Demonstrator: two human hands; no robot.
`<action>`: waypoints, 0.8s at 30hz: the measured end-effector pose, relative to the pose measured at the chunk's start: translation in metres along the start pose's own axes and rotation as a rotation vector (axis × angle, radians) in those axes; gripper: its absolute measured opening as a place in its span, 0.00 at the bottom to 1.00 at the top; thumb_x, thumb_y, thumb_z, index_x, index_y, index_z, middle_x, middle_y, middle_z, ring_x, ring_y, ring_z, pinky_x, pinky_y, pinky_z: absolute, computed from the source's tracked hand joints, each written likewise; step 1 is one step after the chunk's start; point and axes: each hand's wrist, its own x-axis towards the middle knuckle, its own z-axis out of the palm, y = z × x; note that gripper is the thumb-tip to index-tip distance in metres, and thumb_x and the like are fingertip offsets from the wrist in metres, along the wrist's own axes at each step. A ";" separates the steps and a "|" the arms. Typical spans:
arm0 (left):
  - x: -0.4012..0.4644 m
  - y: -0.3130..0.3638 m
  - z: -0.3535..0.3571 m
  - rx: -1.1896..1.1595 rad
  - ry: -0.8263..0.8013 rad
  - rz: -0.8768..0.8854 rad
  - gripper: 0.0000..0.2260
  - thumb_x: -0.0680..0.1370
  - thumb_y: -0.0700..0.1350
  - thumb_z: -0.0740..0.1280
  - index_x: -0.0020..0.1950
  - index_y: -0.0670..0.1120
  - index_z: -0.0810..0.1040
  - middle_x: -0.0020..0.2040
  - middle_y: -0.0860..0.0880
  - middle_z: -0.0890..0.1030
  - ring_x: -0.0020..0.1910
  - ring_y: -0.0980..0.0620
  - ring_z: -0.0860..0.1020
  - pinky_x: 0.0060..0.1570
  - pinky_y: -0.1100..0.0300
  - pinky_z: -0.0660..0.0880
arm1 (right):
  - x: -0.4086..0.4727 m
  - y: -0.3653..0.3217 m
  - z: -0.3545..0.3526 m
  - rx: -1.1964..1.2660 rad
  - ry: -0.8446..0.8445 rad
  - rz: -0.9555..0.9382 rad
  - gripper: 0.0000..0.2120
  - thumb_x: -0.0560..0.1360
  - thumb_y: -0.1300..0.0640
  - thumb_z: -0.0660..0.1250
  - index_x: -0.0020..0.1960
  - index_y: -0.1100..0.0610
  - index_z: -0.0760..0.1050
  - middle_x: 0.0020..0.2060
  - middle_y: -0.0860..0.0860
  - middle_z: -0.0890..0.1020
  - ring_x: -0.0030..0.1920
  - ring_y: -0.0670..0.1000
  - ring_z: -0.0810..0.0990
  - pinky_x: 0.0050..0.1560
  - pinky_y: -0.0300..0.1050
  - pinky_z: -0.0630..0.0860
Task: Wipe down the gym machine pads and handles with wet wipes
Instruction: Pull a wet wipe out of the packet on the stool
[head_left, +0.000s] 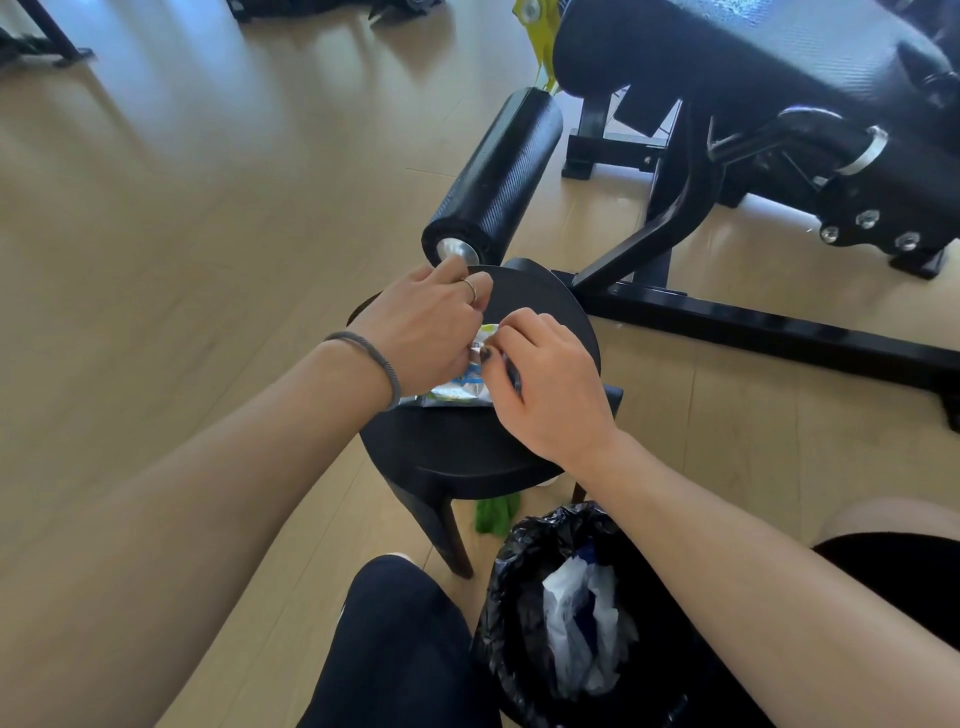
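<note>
Wipes pack (457, 387) sits on the round black stool (467, 447), near its middle, w/ both hands on it. From where I watch, left hand (421, 332) comes in from the left & covers the pack's left side, fingers curled down on it; a ring shows on one finger & a grey band on the wrist. Right hand (545, 374) is just beside it, touching, thumb & forefinger pinching at the pack's top, where a bit of white & green shows. Can't tell if that bit is the flap or a wipe. Hands are together over the pack, knuckles nearly meeting.

Roller pad (493, 176) of the gym machine lies just beyond the stool, its metal end cap right by the left fingertips. Bench pad (727, 57) is up at top right. Black bin bag (550, 597) w/ crumpled white stuff inside stands below the stool, by my knee (395, 639). Green cloth (493, 514) lies on the floor under the stool
</note>
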 end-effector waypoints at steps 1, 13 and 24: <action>-0.002 -0.001 0.002 -0.050 0.039 0.005 0.11 0.79 0.45 0.60 0.51 0.42 0.81 0.55 0.49 0.76 0.56 0.46 0.70 0.52 0.52 0.74 | 0.000 0.000 0.000 0.000 0.002 -0.001 0.10 0.80 0.56 0.62 0.47 0.60 0.80 0.45 0.52 0.80 0.43 0.51 0.76 0.44 0.52 0.75; -0.018 -0.013 0.013 -0.289 0.201 -0.047 0.03 0.75 0.43 0.70 0.42 0.45 0.80 0.54 0.49 0.77 0.51 0.46 0.73 0.48 0.52 0.74 | 0.000 -0.001 -0.001 -0.004 0.001 -0.011 0.10 0.80 0.57 0.63 0.46 0.60 0.80 0.45 0.52 0.80 0.43 0.50 0.76 0.43 0.51 0.75; -0.010 -0.003 0.008 -0.111 0.147 -0.026 0.09 0.75 0.44 0.62 0.45 0.41 0.80 0.53 0.46 0.77 0.53 0.44 0.73 0.46 0.47 0.76 | 0.000 -0.001 0.000 -0.018 0.003 -0.013 0.09 0.80 0.57 0.63 0.46 0.60 0.80 0.45 0.52 0.80 0.42 0.51 0.76 0.43 0.51 0.75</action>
